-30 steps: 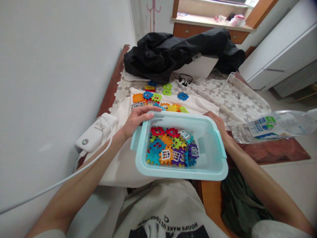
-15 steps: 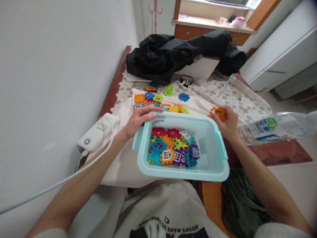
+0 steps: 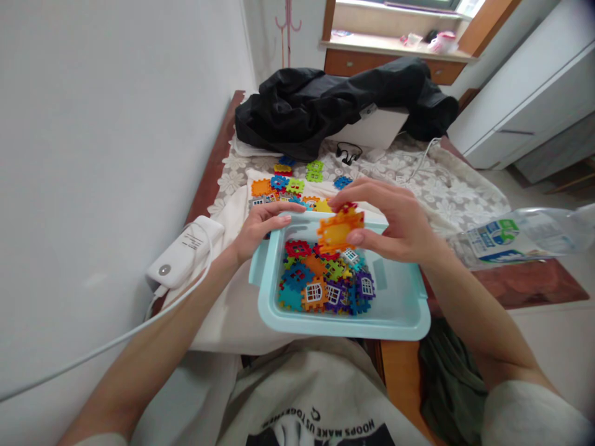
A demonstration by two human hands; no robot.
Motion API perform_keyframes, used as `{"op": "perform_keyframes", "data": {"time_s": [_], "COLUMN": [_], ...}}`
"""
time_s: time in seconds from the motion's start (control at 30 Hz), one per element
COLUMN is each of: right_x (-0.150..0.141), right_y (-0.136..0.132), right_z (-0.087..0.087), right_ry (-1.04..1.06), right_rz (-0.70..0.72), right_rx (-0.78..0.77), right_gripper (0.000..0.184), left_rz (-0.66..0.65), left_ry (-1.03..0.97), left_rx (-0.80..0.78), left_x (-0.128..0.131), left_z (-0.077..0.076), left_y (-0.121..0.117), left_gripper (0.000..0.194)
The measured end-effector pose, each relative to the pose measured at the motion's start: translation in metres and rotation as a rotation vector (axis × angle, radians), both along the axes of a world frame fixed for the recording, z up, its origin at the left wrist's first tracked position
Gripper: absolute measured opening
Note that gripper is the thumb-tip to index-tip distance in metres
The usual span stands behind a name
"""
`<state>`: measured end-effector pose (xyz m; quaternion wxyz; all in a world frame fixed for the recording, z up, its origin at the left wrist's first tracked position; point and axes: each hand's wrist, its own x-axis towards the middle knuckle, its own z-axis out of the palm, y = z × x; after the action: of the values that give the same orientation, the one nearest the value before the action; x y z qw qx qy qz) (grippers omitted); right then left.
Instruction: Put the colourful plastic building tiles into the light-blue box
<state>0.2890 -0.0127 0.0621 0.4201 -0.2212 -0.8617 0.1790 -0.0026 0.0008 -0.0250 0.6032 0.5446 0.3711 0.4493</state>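
Observation:
A light-blue plastic tub [image 3: 344, 326] stands before me, tilted a little towards me. Its left part holds a heap of interlocking building tiles [image 3: 297, 275] in red, orange, green, purple and blue, a few with white window inserts. My left hand [image 3: 260, 226] grips the tub's far left rim, thumb and fingers around the edge. Over the tub, my right hand [image 3: 390, 217] pinches orange building tiles [image 3: 337, 232], with a red piece showing behind them. More loose building tiles [image 3: 295, 186] lie on the cloth beyond the tub's far rim.
A white power bank [image 3: 186, 251] with a cable lies at the left by the wall. To the right, a clear plastic bottle [image 3: 511, 238] lies on its side. Behind are black clothing [image 3: 316, 111], a laptop [image 3: 369, 127] and black earphones [image 3: 348, 153] on a lace tablecloth.
My right hand has moved left from beside the tub's right rim to above the heap, carrying the orange tiles. My left hand stays on the rim.

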Motion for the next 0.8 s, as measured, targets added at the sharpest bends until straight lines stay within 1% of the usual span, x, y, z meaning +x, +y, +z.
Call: {"op": "perform_keyframes", "data": {"time_s": [0.03, 0.07, 0.13, 0.2, 0.23, 0.27, 0.33, 0.43, 0.5, 0.57, 0.7, 0.8], "right_x": [0.0, 0.003, 0.016, 0.032, 0.04, 0.048, 0.059, 0.068, 0.068, 0.067, 0.062, 0.058], "right_y": [0.004, 0.01, 0.027, 0.048, 0.059, 0.069, 0.086, 0.097, 0.097, 0.095, 0.091, 0.095], "right_z": [0.001, 0.0, -0.008, -0.025, -0.037, -0.051, -0.083, -0.129, -0.15, -0.16, -0.162, -0.166], "right_ry": [-0.038, -0.054, -0.004, 0.099, 0.129, 0.117, 0.0, -0.282, -0.452, -0.515, -0.497, -0.538], "right_rz": [0.019, 0.004, -0.114, -0.262, -0.322, -0.363, -0.39, -0.361, -0.309, -0.273, -0.283, -0.341], "right_rx": [-0.016, -0.035, -0.081, -0.115, -0.129, -0.133, -0.132, -0.171, -0.217, -0.217, -0.118, -0.048], "right_gripper": [0.045, 0.047, 0.051, 0.06, 0.062, 0.06, 0.054, 0.06, 0.063, 0.061, 0.048, 0.047], "left_rz": [-0.002, -0.006, -0.014, -0.009, -0.003, 0.003, 0.005, -0.001, 0.009, 0.023, 0.029, 0.036], "left_ry": [0.003, 0.004, 0.006, 0.007, 0.009, 0.011, 0.013, 0.008, 0.005, 0.007, 0.008, -0.007], "left_rx": [0.005, 0.013, 0.029, 0.037, 0.039, 0.038, 0.033, 0.021, 0.021, 0.022, 0.006, 0.005], "left_x": [0.0, 0.0, 0.0, 0.0, 0.0, 0.0, 0.0, 0.0, -0.001, -0.001, -0.001, 0.0], "left_z": [0.001, 0.001, 0.001, 0.001, 0.001, 0.001, 0.0, -0.001, -0.001, -0.002, -0.003, -0.002], "left_y": [0.0, 0.0, 0.0, 0.0, 0.0, 0.0, 0.0, 0.0, 0.0, 0.0, 0.001, 0.0], "left_gripper": [0.038, 0.038, 0.036, 0.034, 0.034, 0.034, 0.036, 0.036, 0.035, 0.034, 0.034, 0.032]}}
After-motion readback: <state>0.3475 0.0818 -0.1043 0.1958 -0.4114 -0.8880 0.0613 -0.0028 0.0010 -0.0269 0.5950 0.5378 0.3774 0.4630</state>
